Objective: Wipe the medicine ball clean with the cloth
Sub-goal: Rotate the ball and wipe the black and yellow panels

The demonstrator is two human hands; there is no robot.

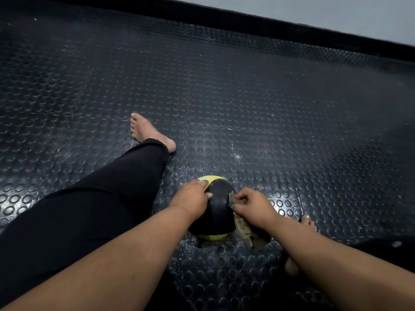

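Under you the floor mat (pixel 247 97) looks like black rubber, embossed with raised round studs, and it gives a dull sheen where light catches it. Your medicine ball (pixel 219 207) has a matt black panel that looks slightly grainy, like leather or textured rubber, with smoother yellow sections at its far and near ends. The cloth (pixel 243 232) on the ball's right side is soft, crumpled fabric, dull and khaki. Your leggings (pixel 94 203) are smooth matt black fabric.

Black leggings (pixel 94 198) end at the ankle; arms, hands and feet are bare.
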